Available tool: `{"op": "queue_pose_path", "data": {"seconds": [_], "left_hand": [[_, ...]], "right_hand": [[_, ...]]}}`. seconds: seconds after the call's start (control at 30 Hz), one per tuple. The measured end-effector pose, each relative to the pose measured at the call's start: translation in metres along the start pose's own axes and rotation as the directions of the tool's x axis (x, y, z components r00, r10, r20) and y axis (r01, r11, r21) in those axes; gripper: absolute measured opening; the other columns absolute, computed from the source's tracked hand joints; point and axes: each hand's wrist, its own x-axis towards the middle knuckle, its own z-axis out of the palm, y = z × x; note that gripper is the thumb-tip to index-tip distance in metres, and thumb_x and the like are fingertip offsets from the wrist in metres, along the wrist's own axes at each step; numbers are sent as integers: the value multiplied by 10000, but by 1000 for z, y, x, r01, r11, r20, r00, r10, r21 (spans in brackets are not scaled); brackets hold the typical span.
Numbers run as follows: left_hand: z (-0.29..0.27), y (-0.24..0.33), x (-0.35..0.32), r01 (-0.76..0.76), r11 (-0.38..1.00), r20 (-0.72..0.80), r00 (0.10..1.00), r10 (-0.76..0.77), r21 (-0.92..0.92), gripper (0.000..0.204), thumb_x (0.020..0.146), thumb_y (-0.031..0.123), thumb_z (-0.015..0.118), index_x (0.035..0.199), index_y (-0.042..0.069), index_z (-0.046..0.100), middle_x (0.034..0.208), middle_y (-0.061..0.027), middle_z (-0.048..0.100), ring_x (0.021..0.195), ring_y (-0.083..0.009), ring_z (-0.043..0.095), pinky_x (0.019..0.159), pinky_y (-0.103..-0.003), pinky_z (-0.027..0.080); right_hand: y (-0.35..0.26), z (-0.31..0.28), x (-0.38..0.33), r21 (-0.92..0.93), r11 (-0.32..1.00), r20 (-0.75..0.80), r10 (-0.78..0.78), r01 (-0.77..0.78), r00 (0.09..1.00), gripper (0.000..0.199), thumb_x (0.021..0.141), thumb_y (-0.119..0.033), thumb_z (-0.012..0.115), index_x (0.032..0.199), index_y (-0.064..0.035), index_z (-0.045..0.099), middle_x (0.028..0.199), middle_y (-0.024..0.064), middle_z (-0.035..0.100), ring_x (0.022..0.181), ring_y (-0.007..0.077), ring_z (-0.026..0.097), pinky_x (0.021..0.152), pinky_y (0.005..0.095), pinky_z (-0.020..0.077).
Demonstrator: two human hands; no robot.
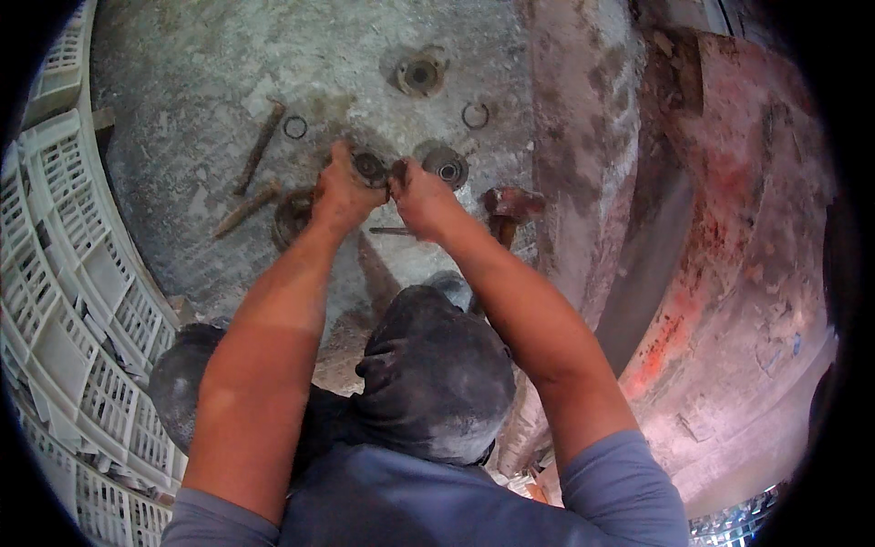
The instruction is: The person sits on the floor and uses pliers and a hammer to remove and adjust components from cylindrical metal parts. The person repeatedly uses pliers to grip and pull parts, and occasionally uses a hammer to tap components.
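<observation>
My left hand [344,196] is wrapped round a dark, greasy round metal part [369,168] with a ringed centre. Close beside it, my right hand [425,202] is closed, its fingertips pinching a small dark piece [398,170] that I cannot make out. Just beyond the right hand, a round flanged hub [447,170] with a bearing-like centre lies on the floor. Under my left wrist sits another round metal part [290,219], partly hidden. A thin metal rod [390,231] rests below the hands.
A hammer [512,204] lies right of my hands. Left are a rusty bar [260,148], a wooden stick [248,210] and a metal ring [294,127]. Farther off lie a flange [420,75] and a snap ring [475,115]. White plastic crates [87,228] line the left.
</observation>
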Motion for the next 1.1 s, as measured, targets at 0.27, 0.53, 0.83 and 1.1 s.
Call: {"op": "queue_pose_path", "data": {"seconds": [0.27, 0.53, 0.83, 1.1], "left_hand": [[1, 9, -3, 3, 997, -22, 1000, -1, 83, 812, 628, 360, 896, 1204, 21, 434, 1010, -234, 690, 974, -399, 677, 838, -446, 533], [1, 5, -1, 68, 997, 33, 997, -69, 26, 837, 643, 347, 892, 1227, 9, 399, 1002, -239, 687, 945, -403, 683, 821, -445, 540], [9, -7, 1, 14, 1000, -17, 1000, -14, 2, 868, 638, 344, 895, 1264, -4, 403, 1037, -261, 684, 999, -404, 679, 837, -443, 543], [4, 5, -2, 85, 993, 26, 996, -87, 80, 851, 648, 352, 887, 1257, -4, 411, 1048, -261, 682, 1002, -406, 678, 834, -453, 542]], "right_hand": [[1, 10, -2, -27, 999, -41, -24, 23, 999, 334, 1002, -273, 469, 1116, 40, 487, 952, 327, 649, 936, 504, 617, 824, 567, 474], [0, 13, -9, 32, 998, -83, -59, 62, 995, 343, 1018, -284, 447, 1122, 43, 455, 907, 343, 638, 895, 531, 605, 787, 586, 461], [6, 17, -3, 65, 995, -88, -72, 77, 994, 342, 1025, -291, 427, 1111, 39, 443, 907, 339, 633, 900, 532, 596, 785, 593, 451], [4, 18, -6, 56, 997, -50, -45, 48, 998, 360, 1021, -296, 445, 1144, 42, 440, 943, 329, 635, 916, 527, 592, 799, 585, 449]]}}
